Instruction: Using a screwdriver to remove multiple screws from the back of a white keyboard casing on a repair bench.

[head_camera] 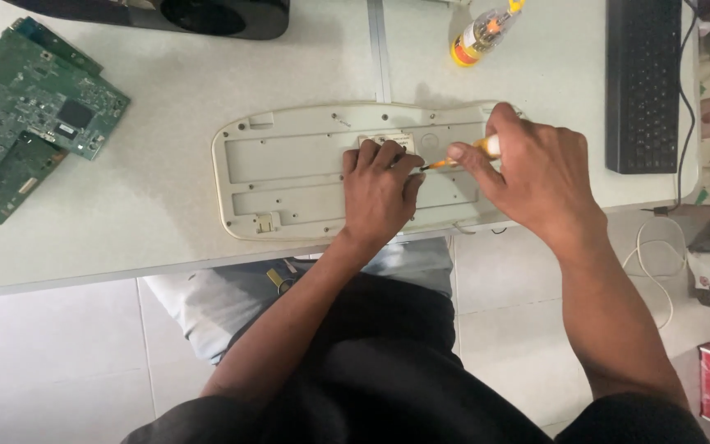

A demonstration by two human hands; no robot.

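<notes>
Head view: right hand (536, 177) fingers grip a screwdriver (454, 159), left hand (380, 193) flat on overturned keyboard (289, 177); circuit board (22, 115) well apart.

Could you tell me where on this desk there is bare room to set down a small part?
The widest bare patch of the desk lies between the green circuit boards and the upturned keyboard shell. A narrower strip runs between the shell and the black keyboard. Mid-shell is crowded: the left hand presses there, the right hand works a screwdriver.

Matt cream plastic keyboard back (289, 177)
</notes>
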